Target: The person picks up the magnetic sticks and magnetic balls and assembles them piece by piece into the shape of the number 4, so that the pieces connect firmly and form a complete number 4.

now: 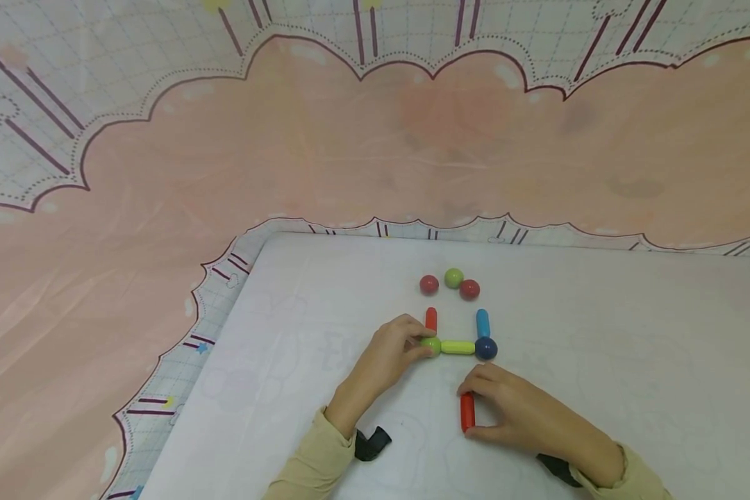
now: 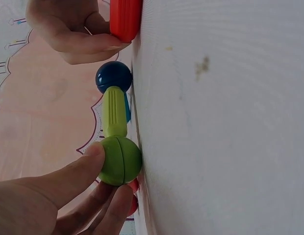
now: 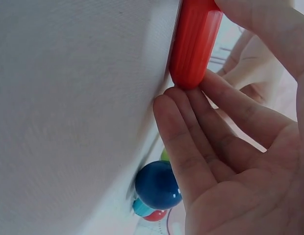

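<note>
My left hand [image 1: 384, 357] pinches a green ball [image 2: 120, 160] between thumb and fingers. From that ball a yellow-green rod [image 1: 458, 347] runs right to a dark blue ball [image 1: 485, 348]. A blue rod [image 1: 483, 323] extends away from the blue ball, and a red rod [image 1: 431, 319] extends away from the green one, its near end hidden by fingers. Nearer the body, my right hand [image 1: 519, 410] holds a separate red rod [image 1: 467, 412] by its two ends, thumb at the near end and fingertips at the far end. This rod is apart from the joined pieces.
Beyond the joined pieces lie two red balls, one on the left [image 1: 429, 284] and one on the right [image 1: 469, 289], with a green ball [image 1: 453, 278] between them. Everything sits on a white board [image 1: 275, 312] over a patterned cloth [image 1: 162, 229]. Black straps show at both wrists.
</note>
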Available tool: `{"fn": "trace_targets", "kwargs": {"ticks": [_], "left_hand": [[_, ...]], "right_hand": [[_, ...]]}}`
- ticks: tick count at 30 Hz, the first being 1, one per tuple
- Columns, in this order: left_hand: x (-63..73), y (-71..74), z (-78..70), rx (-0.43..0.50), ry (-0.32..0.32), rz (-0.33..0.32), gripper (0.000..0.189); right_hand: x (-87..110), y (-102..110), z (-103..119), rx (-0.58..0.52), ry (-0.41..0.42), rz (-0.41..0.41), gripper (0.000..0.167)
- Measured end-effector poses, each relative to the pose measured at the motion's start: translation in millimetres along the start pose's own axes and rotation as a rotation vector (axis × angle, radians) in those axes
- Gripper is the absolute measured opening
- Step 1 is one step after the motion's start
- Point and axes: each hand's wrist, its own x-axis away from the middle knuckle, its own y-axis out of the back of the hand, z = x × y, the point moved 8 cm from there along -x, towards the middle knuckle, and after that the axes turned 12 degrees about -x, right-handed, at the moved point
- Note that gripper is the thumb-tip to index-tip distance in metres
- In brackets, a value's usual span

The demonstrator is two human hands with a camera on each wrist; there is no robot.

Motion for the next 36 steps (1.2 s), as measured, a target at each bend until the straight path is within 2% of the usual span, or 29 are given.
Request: {"fn": "trace_targets", "kwargs": {"ticks": [12, 19, 36], "left_hand": [[-0.3, 0.9, -0.4, 0.005, -0.003, -0.002, 0.029], [-0.9, -0.1, 0.3, 0.008, 0.001, -0.002, 0.028], [-0.7, -0.8, 0.5, 0.012, 0.015, 0.01, 0.029]], "right_hand": [[2.0, 7, -1, -0.011, 0.011, -0.022, 0.04], [3.6, 14, 0, -0.014, 0.048, -0.059, 0.04], [7.6, 18, -4, 0.089, 0.087, -0.153, 0.043]]}}
